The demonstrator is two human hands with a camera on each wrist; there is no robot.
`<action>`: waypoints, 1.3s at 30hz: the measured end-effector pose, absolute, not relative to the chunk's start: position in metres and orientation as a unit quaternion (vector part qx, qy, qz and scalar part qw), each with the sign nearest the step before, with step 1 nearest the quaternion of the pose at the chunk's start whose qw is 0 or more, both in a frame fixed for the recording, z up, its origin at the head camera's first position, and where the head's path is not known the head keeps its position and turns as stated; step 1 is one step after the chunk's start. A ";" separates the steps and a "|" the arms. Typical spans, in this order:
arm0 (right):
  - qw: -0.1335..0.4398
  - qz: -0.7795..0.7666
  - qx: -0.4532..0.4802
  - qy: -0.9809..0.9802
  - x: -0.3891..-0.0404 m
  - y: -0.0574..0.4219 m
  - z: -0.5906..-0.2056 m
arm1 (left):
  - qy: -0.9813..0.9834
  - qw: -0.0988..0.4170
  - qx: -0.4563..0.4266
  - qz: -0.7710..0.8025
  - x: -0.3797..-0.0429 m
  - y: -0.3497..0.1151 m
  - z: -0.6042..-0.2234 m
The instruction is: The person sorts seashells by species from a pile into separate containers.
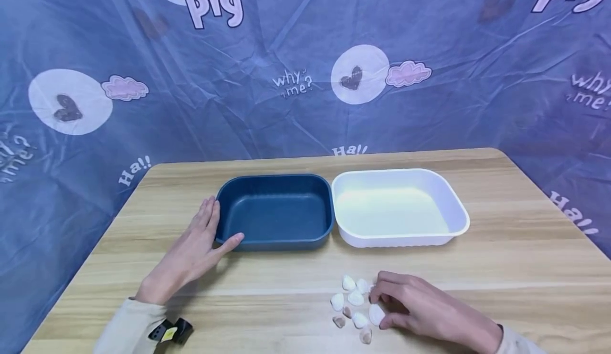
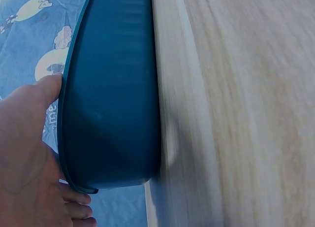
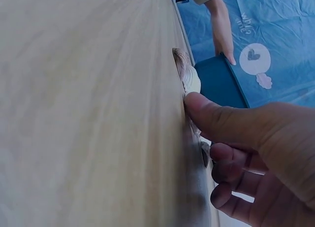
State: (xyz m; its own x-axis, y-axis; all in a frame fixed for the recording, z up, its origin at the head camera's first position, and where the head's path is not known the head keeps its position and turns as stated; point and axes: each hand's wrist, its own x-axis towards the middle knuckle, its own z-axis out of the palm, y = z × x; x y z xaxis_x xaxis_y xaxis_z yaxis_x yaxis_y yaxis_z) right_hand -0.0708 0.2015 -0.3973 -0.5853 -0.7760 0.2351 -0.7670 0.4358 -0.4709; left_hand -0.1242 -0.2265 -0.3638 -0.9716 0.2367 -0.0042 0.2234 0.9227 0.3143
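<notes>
My left hand rests on the left end of a dark blue plastic basin. Its fingers lie straight along the outer side wall, and the thumb touches the front rim. In the left wrist view, the thumb meets the basin's rim. Low over the table, my right hand has thumb and forefinger at opposite edges of a white seashell, pinching it. Several other white seashells and small brownish shells lie just left of it. The right wrist view shows the thumb against the shells.
A white basin stands directly right of the blue one; no contents show in either. Both sit on a wood-grain table. Behind the table hangs a blue printed cloth. A black strap device is on the left wrist.
</notes>
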 end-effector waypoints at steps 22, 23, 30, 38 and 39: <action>-0.064 -0.274 -0.455 0.845 -0.088 0.158 -0.352 | 0.983 0.001 0.130 0.133 -0.121 -0.225 -0.368; -0.064 -0.274 -0.451 0.847 -0.090 0.155 -0.350 | 0.983 -0.001 0.131 0.132 -0.121 -0.225 -0.369; -0.049 -0.288 -0.423 0.858 -0.108 0.129 -0.339 | 0.983 -0.014 0.136 0.121 -0.122 -0.225 -0.369; -0.055 -0.321 -0.400 0.857 -0.131 0.095 -0.340 | 0.983 -0.021 0.137 0.117 -0.122 -0.224 -0.368; -0.058 -0.323 -0.396 0.858 -0.133 0.091 -0.341 | 0.983 -0.021 0.137 0.117 -0.122 -0.224 -0.368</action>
State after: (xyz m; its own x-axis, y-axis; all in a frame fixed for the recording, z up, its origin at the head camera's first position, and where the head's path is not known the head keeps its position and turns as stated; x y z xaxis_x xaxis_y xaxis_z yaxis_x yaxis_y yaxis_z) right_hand -0.1335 0.0907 -0.3413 -0.6802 -0.6414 0.3549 -0.7162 0.4782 -0.5083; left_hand -0.1218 -0.2243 -0.3680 -0.9613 0.2652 0.0746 0.2753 0.9346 0.2252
